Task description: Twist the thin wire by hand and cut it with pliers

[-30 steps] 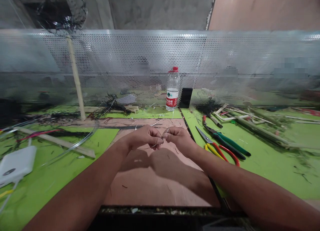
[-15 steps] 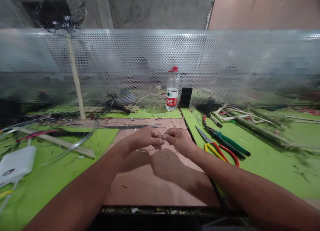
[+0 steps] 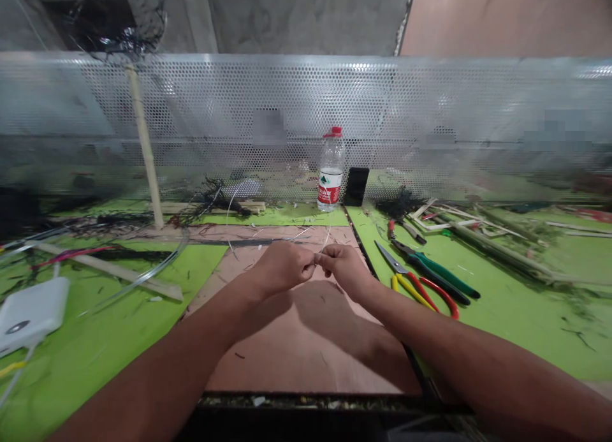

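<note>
Left hand (image 3: 285, 266) has rolled over; pale strand (image 3: 228, 213) swung left.

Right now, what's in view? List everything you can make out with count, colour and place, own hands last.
Pale strands: count unclear, whitish, at and beyond the hands
Scissors: one, red-and-yellow handles, right of board
Pliers: one, green-and-black handles, beside scissors
Bottle: one, clear, red cap, back centre
Slab: one, black, upright, right of bottle
Perforated panel: one, silvery, across back
Pole: one, tan, back left
Slat: one, tan, left
Device: one, white, far left
Stems and strips: several, greenish and pale, right
Board: one, pinkish brown, centre
Green surface: count unclear, around board
Left hand: one, bare, closed on strands, over board
Right hand: one, bare, pinching strands beside it
</note>
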A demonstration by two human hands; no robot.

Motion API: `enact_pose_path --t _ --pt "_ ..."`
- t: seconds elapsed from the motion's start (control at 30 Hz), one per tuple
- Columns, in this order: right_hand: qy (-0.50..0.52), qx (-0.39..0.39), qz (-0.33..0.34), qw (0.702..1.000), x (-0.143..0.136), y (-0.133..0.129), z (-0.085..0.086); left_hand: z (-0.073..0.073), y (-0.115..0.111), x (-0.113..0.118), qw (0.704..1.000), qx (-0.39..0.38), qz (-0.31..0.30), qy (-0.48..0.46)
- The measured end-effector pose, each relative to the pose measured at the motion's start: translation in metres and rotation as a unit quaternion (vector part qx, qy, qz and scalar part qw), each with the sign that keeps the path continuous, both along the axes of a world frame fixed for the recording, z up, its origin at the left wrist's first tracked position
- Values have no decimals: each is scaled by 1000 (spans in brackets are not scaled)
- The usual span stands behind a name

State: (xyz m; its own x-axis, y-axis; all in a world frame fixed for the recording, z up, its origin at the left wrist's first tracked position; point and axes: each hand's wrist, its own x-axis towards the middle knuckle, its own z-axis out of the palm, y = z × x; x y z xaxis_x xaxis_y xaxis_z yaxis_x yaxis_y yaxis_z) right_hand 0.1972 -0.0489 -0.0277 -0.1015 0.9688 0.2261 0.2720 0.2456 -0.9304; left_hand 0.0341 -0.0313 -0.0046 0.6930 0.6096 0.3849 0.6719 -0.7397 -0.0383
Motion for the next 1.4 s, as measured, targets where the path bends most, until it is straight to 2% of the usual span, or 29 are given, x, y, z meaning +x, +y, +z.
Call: enact_pose_path --t 0.17,0.23,0.3,0.37,0.43,0.47,0.53,0.6,0.8,0.9,0.97,1.0,1.07,1.13,1.23,1.4 --pt "14 -8 -23 1000 -4 -3 2 3 0 -2 1000 8 5 9" --pt "-1 11 -52 999 -1 -4 6 6 2 -6 1000 0 11 13" --pt "-50 88 -118 988 6 -4 13 8 5 -10 999 3 25 26" --pt "-134 225 -153 953 15 -2 20 8 7 -12 998 18 32 44" --pt "-239 361 -90 897 23 0 25 8 6 -12 997 35 27 60" --pt "-290 405 -48 866 26 1 26 8 5 -11 997 41 21 64" --pt "-374 442 17 815 29 2 26 7 3 -9 997 45 9 63" --pt "-425 447 44 786 30 4 23 7 2 -8 997 37 -6 66" --pt "-469 449 147 747 30 11 17 1 2 -4 996 -7 -44 72" --pt "-449 449 158 756 30 12 16 3 0 -5 996 -53 -56 36" --pt "-432 446 156 768 30 10 17 9 -2 -8 989 -134 -63 -8" --pt "-427 445 155 772 30 9 17 14 -3 -10 976 -205 -70 -29" --pt "-430 450 153 768 29 7 17 22 -4 -13 926 -362 -77 -69" --pt "-443 457 151 756 29 5 18 27 -5 -14 881 -452 -29 -137" --pt "-456 469 150 742 27 3 19 25 -6 -12 821 -540 14 -188" --pt "-456 484 152 732 23 -1 23 11 0 -8 756 -625 -34 -194"
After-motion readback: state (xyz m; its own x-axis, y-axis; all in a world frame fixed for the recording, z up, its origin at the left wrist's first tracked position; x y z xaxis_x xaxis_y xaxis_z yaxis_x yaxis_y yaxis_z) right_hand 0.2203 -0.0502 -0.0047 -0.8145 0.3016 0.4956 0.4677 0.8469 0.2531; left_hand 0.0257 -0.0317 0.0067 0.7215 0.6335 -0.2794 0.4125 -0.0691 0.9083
